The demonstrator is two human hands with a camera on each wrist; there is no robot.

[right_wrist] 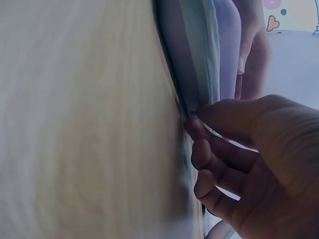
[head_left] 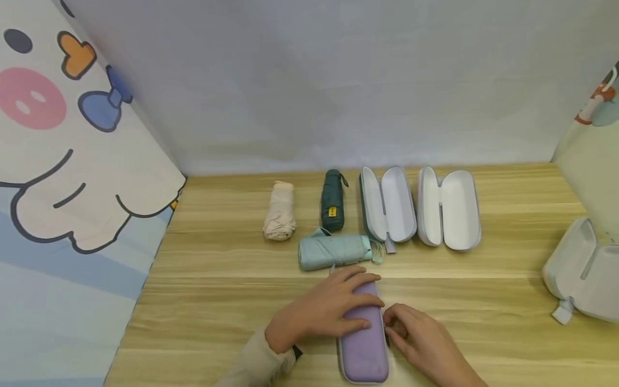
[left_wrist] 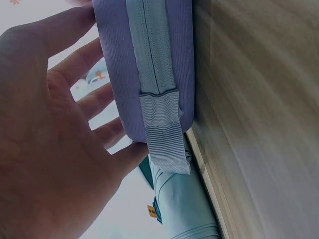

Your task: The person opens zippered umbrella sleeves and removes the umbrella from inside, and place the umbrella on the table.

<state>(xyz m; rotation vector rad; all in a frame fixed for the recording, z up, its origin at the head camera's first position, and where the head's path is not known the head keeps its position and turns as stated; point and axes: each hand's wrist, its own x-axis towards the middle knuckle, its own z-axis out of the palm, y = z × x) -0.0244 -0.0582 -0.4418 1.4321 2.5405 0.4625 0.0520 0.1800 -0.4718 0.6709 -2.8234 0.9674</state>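
A purple zip case (head_left: 364, 349) with a pale zipper band lies closed on the table in the head view. My left hand (head_left: 333, 309) rests on its top with the fingers spread. The left wrist view shows that hand along the purple case (left_wrist: 117, 64), near a grey fabric tab (left_wrist: 164, 132) at its end. My right hand (head_left: 423, 338) is at the case's right side, its thumb and index finger pinching the zipper pull. In the right wrist view those fingertips (right_wrist: 197, 117) meet at the zipper band (right_wrist: 202, 55); the pull itself is mostly hidden.
Beyond the case lies a light blue folded umbrella (head_left: 333, 251). Farther back are a beige umbrella (head_left: 280, 212) and a dark green one (head_left: 332, 199). Two open cases, one green-edged (head_left: 397, 204) and one pale (head_left: 460, 209), stand beside them. Another open case (head_left: 599, 279) sits far right.
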